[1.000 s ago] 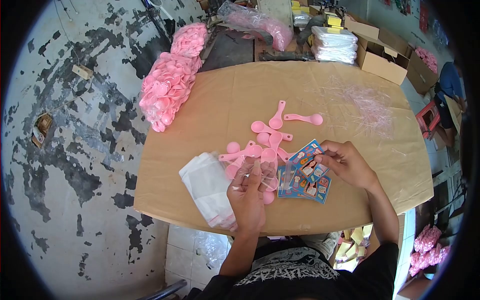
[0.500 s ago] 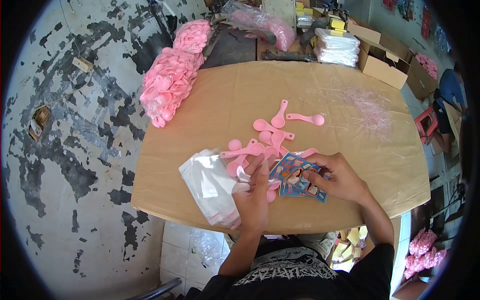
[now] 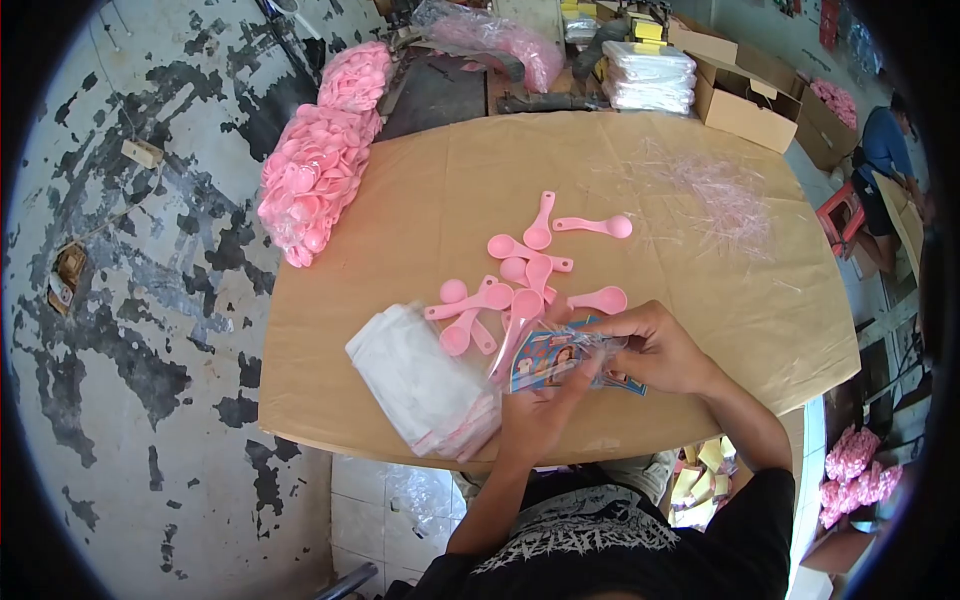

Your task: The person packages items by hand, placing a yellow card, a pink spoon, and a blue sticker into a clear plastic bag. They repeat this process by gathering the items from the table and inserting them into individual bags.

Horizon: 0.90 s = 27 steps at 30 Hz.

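Note:
A clear plastic bag (image 3: 503,362) is held between my two hands, with a blue printed card (image 3: 545,358) in or against it. My left hand (image 3: 540,412) grips the bag and card from below, fingers partly hidden behind them. At the bag's right end, the fingers of my right hand (image 3: 655,350) pinch the crinkled plastic. More blue cards (image 3: 630,384) lie under my right hand. Pink scoop spoons (image 3: 530,272) are scattered just beyond my hands, one overlapping the bag's upper edge. Left of my left hand lies a stack of clear bags (image 3: 420,380).
A large sack of pink scoops (image 3: 318,180) lies at the table's left edge. Thin plastic strands (image 3: 715,205) cover the far right of the brown tabletop (image 3: 400,220). Wrapped white packs (image 3: 648,78) and a cardboard box (image 3: 745,110) stand behind. A person (image 3: 885,150) sits at right.
My right hand has brought the blue card left to the clear bag in my left hand and now pinches the plastic. The whole view has shifted slightly.

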{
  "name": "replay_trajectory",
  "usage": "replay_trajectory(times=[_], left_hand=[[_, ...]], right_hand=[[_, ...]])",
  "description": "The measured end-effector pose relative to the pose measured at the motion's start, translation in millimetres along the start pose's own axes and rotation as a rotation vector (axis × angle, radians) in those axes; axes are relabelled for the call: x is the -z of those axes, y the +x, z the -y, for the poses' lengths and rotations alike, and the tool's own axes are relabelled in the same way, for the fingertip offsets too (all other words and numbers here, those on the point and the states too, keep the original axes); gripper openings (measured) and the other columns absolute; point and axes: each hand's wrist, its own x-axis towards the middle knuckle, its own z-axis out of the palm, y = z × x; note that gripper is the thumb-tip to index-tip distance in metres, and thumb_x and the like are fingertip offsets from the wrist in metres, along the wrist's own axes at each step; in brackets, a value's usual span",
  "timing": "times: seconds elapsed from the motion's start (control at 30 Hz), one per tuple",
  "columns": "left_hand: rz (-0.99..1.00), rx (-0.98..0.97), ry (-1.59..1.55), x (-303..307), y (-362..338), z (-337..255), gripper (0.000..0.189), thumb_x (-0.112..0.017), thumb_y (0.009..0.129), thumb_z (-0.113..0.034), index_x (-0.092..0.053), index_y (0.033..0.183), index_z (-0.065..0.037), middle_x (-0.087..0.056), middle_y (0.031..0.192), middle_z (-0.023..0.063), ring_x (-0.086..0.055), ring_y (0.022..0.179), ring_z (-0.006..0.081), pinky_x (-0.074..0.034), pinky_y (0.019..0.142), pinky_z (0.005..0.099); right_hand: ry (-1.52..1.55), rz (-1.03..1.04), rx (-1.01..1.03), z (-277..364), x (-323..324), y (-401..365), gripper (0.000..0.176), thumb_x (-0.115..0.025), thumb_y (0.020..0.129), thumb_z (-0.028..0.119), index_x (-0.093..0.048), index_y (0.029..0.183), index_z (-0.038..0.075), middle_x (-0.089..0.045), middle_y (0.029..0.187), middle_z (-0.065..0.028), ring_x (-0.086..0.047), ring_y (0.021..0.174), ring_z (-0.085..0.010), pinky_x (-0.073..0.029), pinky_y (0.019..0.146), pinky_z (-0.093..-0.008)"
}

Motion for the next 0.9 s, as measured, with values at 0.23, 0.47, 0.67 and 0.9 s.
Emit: replay_trajectory(times=[0.23, 0.47, 0.67, 0.9], left_hand=[[0.031, -0.098, -0.632, 5, 5, -15, 0.053, -0.054, 0.095, -0.014, -0.032, 0.140, 0.002, -0.039, 0.142, 0.0256, -0.039, 0.133, 0.0328, -0.033, 0.109, 0.0432], [0.297, -0.303, -0.460, 22, 5, 17, 0.056, -0.067, 0.081, -0.003, -0.041, 0.131, -0.006, -0.045, 0.138, 0.0167, -0.030, 0.138, 0.0363, -0.021, 0.113, 0.0495], [-0.095, -0.248, -0.581, 22, 4, 6, 0.049, -0.062, 0.085, -0.006, -0.043, 0.130, -0.009, -0.048, 0.136, 0.0158, -0.035, 0.135, 0.0359, -0.019, 0.116, 0.0526], [-0.190, -0.206, -0.628, 28, 4, 12, 0.055, -0.060, 0.085, -0.002, -0.037, 0.134, -0.010, -0.039, 0.145, 0.0179, -0.032, 0.137, 0.0369, -0.014, 0.116, 0.0527]], right_hand=[[0.026, -0.077, 0.047, 3, -24, 9, 0.011, -0.071, 0.083, 0.005, -0.061, 0.083, 0.000, -0.064, 0.088, -0.0028, -0.056, 0.088, -0.0085, -0.046, 0.074, -0.0246], [-0.431, 0.189, 0.148, 3, 6, 35, 0.012, -0.073, 0.080, 0.012, -0.068, 0.087, 0.003, -0.065, 0.083, -0.0060, -0.056, 0.073, -0.0114, -0.045, 0.064, -0.0276], [-1.380, -0.256, 0.258, -28, 79, 106, 0.022, -0.064, 0.086, 0.019, -0.066, 0.104, 0.008, -0.061, 0.089, -0.0095, -0.058, 0.089, -0.0265, -0.046, 0.077, -0.0387], [-1.506, -0.373, 0.210, -25, 69, 104, 0.022, -0.063, 0.087, 0.025, -0.067, 0.106, 0.014, -0.062, 0.096, -0.0142, -0.057, 0.097, -0.0277, -0.040, 0.089, -0.0406]])
